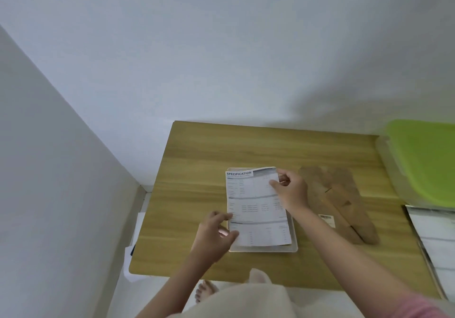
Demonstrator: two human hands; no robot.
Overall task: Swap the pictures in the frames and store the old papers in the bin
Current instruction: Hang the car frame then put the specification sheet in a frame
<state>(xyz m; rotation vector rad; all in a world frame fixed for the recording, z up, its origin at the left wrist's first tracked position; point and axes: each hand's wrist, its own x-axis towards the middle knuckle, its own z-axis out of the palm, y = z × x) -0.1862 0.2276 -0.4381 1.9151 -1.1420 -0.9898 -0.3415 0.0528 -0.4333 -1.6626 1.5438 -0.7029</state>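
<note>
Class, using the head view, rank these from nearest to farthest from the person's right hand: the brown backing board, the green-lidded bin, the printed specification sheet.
From the right hand:
1. Specification sheet: pinched at its top right corner.
2. Brown backing board: lying just to the right.
3. Green-lidded bin: at the table's far right edge.

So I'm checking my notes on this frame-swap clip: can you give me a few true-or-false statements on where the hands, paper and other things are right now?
1. Both hands hold the printed sheet. True: the left hand pinches its lower left edge, the right hand its upper right corner.
2. The sheet lies over a pale frame on the table. True.
3. The brown backing board is left of the sheet. False: it lies to its right.
4. The green lid sits at the table's left edge. False: it is at the far right.
5. The sheet's heading reads SPECIFICATION. True.
</note>
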